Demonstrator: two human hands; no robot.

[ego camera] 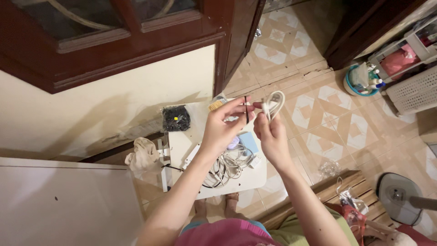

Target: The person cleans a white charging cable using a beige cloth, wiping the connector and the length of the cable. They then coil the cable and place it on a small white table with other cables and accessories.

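Fingertips of the left hand (221, 127) are pinched on a thin black tie (246, 110), just beside the coiled white cable (273, 104) gripped by the right hand (271, 135).

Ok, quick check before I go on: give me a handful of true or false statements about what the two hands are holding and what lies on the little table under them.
1. The right hand holds a coiled white cable. True.
2. The left hand pinches a thin black tie beside the coil. True.
3. The small white table below the hands holds nothing. False: a tangle of white cables and a bag of small black pieces lie on it.
4. The floor fan stands at the top left. False: it stands at the bottom right.
5. Both hands rest flat on the table. False: they are raised above it.
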